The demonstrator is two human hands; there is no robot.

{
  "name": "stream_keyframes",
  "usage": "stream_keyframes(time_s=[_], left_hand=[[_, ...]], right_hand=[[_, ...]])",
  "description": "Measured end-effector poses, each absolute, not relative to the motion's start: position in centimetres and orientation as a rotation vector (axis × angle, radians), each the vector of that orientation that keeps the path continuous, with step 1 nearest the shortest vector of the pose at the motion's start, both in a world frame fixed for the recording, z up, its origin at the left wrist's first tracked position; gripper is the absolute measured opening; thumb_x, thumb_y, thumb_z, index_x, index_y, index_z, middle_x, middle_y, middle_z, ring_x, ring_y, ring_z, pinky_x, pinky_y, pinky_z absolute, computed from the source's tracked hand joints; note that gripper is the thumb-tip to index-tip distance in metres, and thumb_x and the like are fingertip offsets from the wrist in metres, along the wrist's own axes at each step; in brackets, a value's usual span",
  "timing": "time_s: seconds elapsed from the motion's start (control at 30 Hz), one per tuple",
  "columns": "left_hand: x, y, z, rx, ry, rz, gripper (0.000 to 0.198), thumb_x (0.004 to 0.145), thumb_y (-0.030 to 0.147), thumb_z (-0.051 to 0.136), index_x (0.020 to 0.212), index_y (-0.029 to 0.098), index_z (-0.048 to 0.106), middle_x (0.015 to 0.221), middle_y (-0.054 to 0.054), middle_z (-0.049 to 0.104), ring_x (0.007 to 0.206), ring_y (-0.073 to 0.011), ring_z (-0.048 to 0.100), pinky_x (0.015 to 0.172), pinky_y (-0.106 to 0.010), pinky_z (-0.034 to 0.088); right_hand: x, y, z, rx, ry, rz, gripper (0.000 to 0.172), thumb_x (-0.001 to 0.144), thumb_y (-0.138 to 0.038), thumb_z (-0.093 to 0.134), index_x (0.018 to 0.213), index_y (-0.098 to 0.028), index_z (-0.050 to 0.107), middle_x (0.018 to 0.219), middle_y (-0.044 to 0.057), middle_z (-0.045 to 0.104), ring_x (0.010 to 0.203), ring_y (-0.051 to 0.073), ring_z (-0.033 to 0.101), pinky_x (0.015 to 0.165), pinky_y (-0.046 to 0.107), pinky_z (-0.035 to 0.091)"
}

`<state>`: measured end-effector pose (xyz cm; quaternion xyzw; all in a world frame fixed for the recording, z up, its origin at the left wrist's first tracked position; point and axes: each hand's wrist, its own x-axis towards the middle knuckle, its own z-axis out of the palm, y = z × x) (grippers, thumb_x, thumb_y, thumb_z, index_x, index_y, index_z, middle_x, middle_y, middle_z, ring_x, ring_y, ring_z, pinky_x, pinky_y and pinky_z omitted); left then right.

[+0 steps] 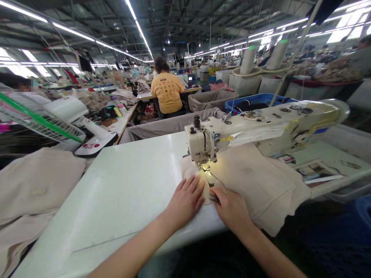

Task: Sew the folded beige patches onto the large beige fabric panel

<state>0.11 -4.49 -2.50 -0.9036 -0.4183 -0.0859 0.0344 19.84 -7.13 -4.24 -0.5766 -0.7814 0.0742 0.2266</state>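
Observation:
A sewing machine (203, 141) stands on the pale table, its lamp lighting the presser foot (206, 168). Beige fabric (246, 173) runs under the foot and spreads out to the right, hanging over the front edge. My left hand (187, 197) lies with fingers stretched out on a small beige piece (205, 191) just in front of the foot. Right beside it, my right hand (232, 206) is closed around a small dark metal tool (213, 197), mostly hidden by the fingers; its exact kind does not show. The tool's tip points at the small piece.
More beige fabric (37, 185) is piled at the left, below a white fan (92, 135). Thread cones (247, 60) stand behind the machine, near a blue crate (261, 100). A person in a yellow shirt (167, 92) sits ahead. A small tray (319, 172) lies at the right.

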Motion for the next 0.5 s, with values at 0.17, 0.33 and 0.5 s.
stream_keyframes(time_s=[0.17, 0.33, 0.5], left_hand=[[-0.1, -4.4, -2.4, -2.781, -1.311, -0.246, 0.045, 0.101, 0.033, 0.046, 0.143, 0.016, 0.050, 0.150, -0.014, 0.049, 0.139, -0.0313, 0.045, 0.111, -0.050, 0.042], [-1.7, -5.5, -1.6, -2.783, -1.353, -0.206, 0.045, 0.099, 0.032, 0.051, 0.142, 0.019, 0.049, 0.151, -0.013, 0.048, 0.139, -0.0309, 0.045, 0.112, -0.052, 0.041], [-2.2, -8.4, 0.8, -2.860, -1.394, -0.120, 0.047, 0.094, 0.036, 0.058, 0.138, 0.021, 0.050, 0.138, -0.013, 0.057, 0.119, -0.0299, 0.059, 0.094, -0.046, 0.054]], right_hand=[[19.8, -7.2, -4.1, -1.587, -2.166, 0.196, 0.027, 0.085, -0.007, 0.056, 0.103, -0.023, 0.067, 0.095, 0.002, 0.076, 0.083, 0.018, 0.071, 0.069, 0.024, 0.048], [19.9, -7.1, -4.7, -1.545, -2.158, 0.172, 0.028, 0.086, -0.006, 0.054, 0.103, -0.023, 0.066, 0.097, 0.003, 0.076, 0.085, 0.018, 0.071, 0.072, 0.024, 0.049], [20.0, -7.2, -5.0, -1.536, -2.171, 0.157, 0.026, 0.084, -0.007, 0.055, 0.102, -0.022, 0.067, 0.097, 0.003, 0.076, 0.082, 0.019, 0.072, 0.070, 0.026, 0.051]])
